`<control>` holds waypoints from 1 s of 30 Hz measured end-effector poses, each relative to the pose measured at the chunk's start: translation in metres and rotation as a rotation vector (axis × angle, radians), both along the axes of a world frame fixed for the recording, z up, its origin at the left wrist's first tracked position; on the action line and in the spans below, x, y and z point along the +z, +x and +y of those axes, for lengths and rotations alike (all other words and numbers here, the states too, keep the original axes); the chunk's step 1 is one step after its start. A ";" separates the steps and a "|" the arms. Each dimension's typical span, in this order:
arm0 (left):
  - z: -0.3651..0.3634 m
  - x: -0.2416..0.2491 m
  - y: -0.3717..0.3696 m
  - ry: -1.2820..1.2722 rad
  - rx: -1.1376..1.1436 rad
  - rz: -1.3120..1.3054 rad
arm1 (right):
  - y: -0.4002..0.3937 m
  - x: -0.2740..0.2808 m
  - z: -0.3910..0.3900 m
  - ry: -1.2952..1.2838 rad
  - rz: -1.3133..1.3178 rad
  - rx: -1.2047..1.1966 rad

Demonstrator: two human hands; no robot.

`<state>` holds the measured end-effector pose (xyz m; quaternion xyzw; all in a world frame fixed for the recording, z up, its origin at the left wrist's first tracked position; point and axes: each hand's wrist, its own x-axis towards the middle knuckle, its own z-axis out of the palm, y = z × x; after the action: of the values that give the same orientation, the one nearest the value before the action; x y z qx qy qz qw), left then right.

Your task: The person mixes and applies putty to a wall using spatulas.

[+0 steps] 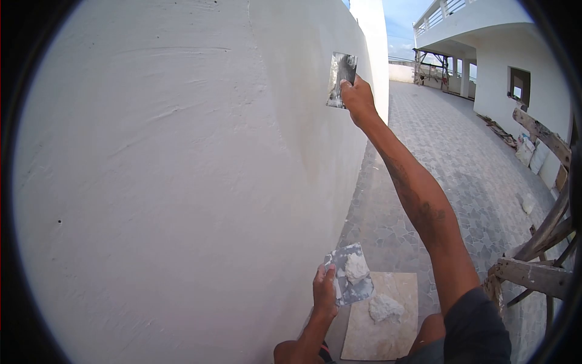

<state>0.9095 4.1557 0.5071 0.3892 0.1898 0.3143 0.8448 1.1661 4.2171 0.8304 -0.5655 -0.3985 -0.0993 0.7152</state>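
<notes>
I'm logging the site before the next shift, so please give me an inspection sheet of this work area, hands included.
Surface: pale wall, with faint ridges, a small dark hole and a darker patch toward its far end.
Job's things: flat blade, smeared; flat plate carrying a white lump; board low down, bearing a white heap.
Clutter: rough timber frame at right; bags against the building.
Hands: right grips the blade near the wall, contact unclear; left holds the plate by its edge.
Cables: nothing seen.
Surroundings: outdoors, stone-patterned paving, white building with a railed upper level.
</notes>
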 end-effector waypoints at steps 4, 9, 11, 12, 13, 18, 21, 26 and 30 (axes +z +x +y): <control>-0.003 0.013 -0.002 -0.007 0.015 0.071 | 0.066 0.011 0.046 -0.010 0.000 0.054; -0.006 0.013 -0.002 -0.037 0.011 0.016 | 0.046 0.019 0.045 -0.079 -0.005 0.068; -0.001 0.000 0.002 -0.025 -0.013 -0.001 | 0.011 0.015 0.030 -0.084 -0.124 -0.043; 0.001 -0.004 0.003 -0.019 -0.022 -0.007 | -0.010 0.010 0.023 -0.085 -0.181 -0.095; 0.000 -0.003 0.001 -0.018 -0.020 -0.002 | -0.033 0.005 0.018 -0.046 -0.281 -0.139; -0.002 0.005 0.000 -0.024 -0.006 0.005 | -0.083 -0.032 -0.011 0.144 -0.708 0.036; -0.006 0.019 -0.004 -0.045 0.009 0.043 | -0.073 -0.033 -0.025 0.133 -0.643 0.028; -0.002 0.006 -0.002 -0.018 -0.004 0.016 | 0.019 0.005 0.023 -0.032 -0.100 -0.044; -0.003 0.010 -0.002 -0.040 -0.014 -0.001 | 0.051 0.034 0.046 -0.051 0.055 0.133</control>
<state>0.9078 4.1526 0.5166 0.3735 0.1929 0.3048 0.8546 1.2175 4.2628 0.8643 -0.5584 -0.4178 -0.0258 0.7162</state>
